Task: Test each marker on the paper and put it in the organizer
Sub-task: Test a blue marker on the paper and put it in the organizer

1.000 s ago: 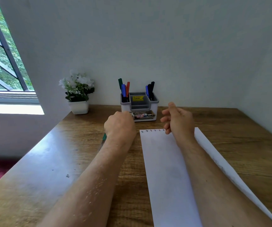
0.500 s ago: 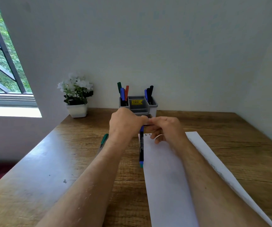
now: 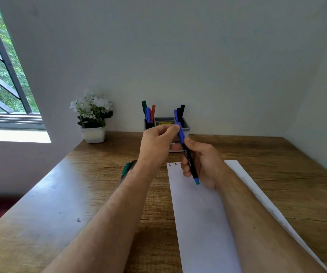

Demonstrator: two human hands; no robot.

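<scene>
Your left hand (image 3: pixel 156 143) pinches the blue cap (image 3: pixel 180 133) of the marker (image 3: pixel 188 159), fingers curled tight. Your left forearm hides most of the spare markers (image 3: pixel 127 169) lying on the desk (image 3: pixel 40 213). Your right hand (image 3: pixel 204 163) grips the black barrel, tilted, above the paper (image 3: pixel 198 223). The test marks at the paper's top are too small to read. The organizer (image 3: pixel 186 125) sits just behind both hands, partly blocked.

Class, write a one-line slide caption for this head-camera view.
Right hand grips a blue marker above the paper; left hand pinches its cap.
</scene>
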